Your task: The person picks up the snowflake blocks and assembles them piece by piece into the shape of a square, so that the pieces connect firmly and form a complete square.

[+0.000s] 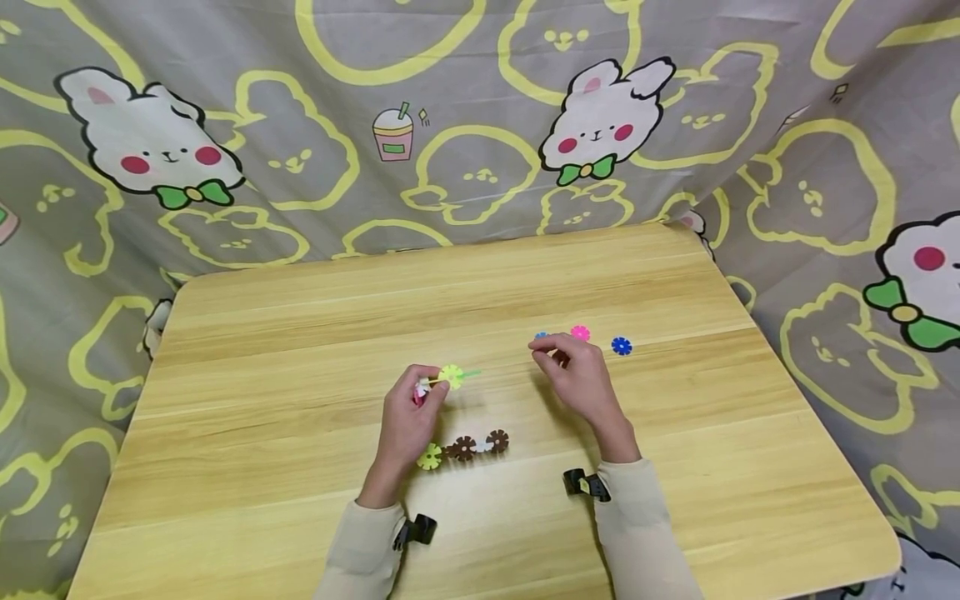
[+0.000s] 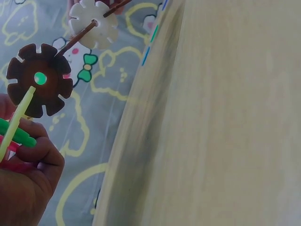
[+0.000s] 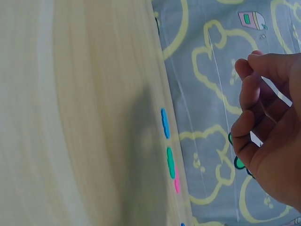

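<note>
My left hand (image 1: 408, 421) pinches a yellow-green notched plastic disc (image 1: 452, 377) between thumb and fingers. A green disc (image 1: 471, 373) juts from it edge-on, and white and pink pieces (image 1: 422, 390) show inside the grip. Beside this hand, raised above the table, runs a chain of interlocked discs: yellow-green (image 1: 430, 457), brown (image 2: 40, 80), white (image 2: 94, 23) and more brown ones (image 1: 497, 441). Where the chain joins the held pieces is hidden. My right hand (image 1: 577, 375) hovers to the right, fingers loosely bent, thumb near the index fingertip, with nothing visible between them.
Past my right hand lie a pink disc (image 1: 581, 332), a dark blue disc (image 1: 622, 346) and a partly covered light blue disc (image 1: 542, 336). A green disc (image 3: 170, 162) shows in the right wrist view. The wooden table (image 1: 300, 333) meets a patterned curtain (image 1: 465, 100).
</note>
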Action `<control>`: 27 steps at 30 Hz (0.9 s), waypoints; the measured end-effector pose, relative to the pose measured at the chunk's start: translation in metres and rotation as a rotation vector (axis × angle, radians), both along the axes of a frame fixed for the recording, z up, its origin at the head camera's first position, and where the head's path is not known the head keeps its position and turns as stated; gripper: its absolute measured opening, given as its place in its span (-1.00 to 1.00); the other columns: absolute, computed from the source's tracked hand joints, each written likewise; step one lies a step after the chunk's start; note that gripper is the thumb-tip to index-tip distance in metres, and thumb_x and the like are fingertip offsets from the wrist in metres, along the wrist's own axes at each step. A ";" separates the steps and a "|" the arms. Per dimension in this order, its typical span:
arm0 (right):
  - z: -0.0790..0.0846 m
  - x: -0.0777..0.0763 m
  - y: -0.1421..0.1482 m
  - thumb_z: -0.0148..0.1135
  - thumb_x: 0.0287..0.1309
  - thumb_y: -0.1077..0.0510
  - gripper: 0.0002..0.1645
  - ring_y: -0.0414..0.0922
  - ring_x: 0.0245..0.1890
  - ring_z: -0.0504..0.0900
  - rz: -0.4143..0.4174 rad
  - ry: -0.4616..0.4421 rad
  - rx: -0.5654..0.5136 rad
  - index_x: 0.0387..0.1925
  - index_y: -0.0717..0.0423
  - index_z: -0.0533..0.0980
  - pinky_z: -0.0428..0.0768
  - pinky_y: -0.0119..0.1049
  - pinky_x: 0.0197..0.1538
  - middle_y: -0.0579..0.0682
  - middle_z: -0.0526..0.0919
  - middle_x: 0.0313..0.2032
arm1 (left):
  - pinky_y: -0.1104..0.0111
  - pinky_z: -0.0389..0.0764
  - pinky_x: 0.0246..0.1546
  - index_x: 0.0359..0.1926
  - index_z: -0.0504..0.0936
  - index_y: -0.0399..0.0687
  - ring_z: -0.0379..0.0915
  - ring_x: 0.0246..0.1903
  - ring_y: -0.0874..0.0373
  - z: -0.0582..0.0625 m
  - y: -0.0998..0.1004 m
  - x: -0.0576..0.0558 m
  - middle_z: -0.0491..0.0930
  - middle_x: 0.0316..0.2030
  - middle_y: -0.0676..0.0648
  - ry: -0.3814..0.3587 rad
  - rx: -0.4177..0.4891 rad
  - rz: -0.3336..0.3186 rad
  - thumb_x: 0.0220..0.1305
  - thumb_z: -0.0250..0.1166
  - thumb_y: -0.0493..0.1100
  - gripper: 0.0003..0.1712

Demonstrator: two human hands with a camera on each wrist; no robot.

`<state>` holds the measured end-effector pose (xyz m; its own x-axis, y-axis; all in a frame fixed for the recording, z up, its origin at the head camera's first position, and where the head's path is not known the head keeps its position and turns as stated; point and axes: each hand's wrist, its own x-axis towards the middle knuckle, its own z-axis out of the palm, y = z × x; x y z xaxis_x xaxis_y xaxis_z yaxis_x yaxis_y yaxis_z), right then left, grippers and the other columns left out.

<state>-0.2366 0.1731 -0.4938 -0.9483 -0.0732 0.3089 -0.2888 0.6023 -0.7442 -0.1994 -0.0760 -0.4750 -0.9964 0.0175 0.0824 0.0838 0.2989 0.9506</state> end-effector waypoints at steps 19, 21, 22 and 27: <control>-0.006 0.000 0.054 0.15 0.29 0.12 -0.75 -0.12 -0.34 0.47 -0.329 -0.297 -0.002 -0.06 0.03 0.63 0.44 -0.37 -0.32 0.01 0.63 -0.30 | 0.52 0.13 -0.70 -0.10 0.58 -0.28 0.02 -0.74 0.43 0.000 0.000 0.000 0.26 -0.59 -0.03 -0.015 0.000 0.008 0.29 0.24 -0.31 -0.82; -0.008 0.000 0.058 0.13 0.30 0.11 -0.75 -0.12 -0.36 0.45 -0.361 -0.324 -0.003 -0.06 0.01 0.63 0.43 -0.37 -0.33 0.00 0.61 -0.30 | 0.52 0.13 -0.69 -0.11 0.58 -0.28 0.01 -0.74 0.44 -0.001 0.000 0.000 0.26 -0.59 -0.03 -0.014 -0.003 0.009 0.29 0.24 -0.30 -0.82; -0.008 0.000 0.059 0.13 0.30 0.10 -0.75 -0.12 -0.36 0.45 -0.378 -0.334 -0.003 -0.06 0.01 0.63 0.42 -0.36 -0.32 0.00 0.61 -0.30 | 0.52 0.13 -0.70 -0.10 0.58 -0.28 0.01 -0.75 0.45 -0.001 0.000 0.000 0.26 -0.58 -0.03 -0.013 -0.004 0.008 0.29 0.24 -0.30 -0.82; -0.009 -0.001 0.067 0.13 0.30 0.09 -0.74 -0.11 -0.36 0.42 -0.447 -0.389 0.003 -0.04 0.02 0.61 0.38 -0.33 -0.31 -0.01 0.57 -0.29 | 0.53 0.13 -0.71 -0.10 0.58 -0.27 0.00 -0.76 0.44 -0.002 0.000 0.000 0.26 -0.59 -0.03 -0.008 -0.007 0.006 0.30 0.24 -0.30 -0.82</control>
